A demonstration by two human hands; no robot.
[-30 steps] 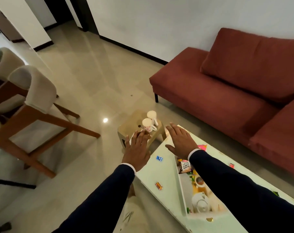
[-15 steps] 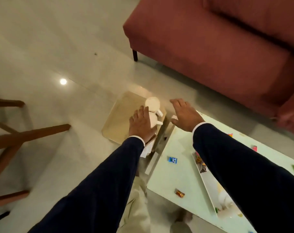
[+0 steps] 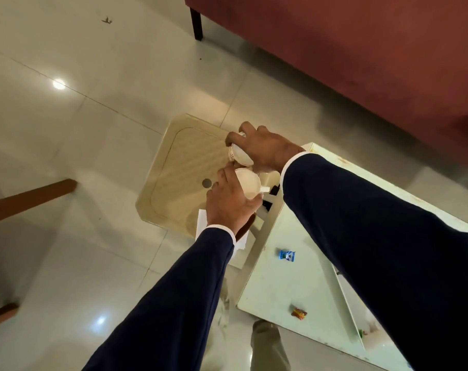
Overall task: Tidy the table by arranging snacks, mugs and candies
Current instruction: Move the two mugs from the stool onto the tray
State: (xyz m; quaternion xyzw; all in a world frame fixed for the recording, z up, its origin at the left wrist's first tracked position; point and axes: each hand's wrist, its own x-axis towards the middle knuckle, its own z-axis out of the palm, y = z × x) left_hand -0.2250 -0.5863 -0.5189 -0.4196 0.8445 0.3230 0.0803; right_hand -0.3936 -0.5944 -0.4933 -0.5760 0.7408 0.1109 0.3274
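Two white mugs are over the right edge of a beige plastic stool (image 3: 179, 172). My left hand (image 3: 228, 203) grips the nearer mug (image 3: 249, 183), whose handle points right. My right hand (image 3: 265, 148) is closed over the farther mug (image 3: 239, 153), which has a small printed pattern on its side. Both mugs are tilted so that their insides show. On the pale table (image 3: 286, 279) to the right lie a blue candy (image 3: 287, 255) and a red-orange candy (image 3: 298, 313). My right sleeve hides most of the tray on the table.
A red sofa (image 3: 361, 49) runs along the top right, with a dark leg at its corner. A wooden chair leg (image 3: 32, 196) reaches in from the left over the glossy tiled floor. White paper (image 3: 202, 220) lies at the stool's near edge. My shoe (image 3: 267, 341) shows below the table corner.
The view has tilted down and closer to the stool. My two hands, which hovered open above the mugs, have closed on one mug each and tilted them.
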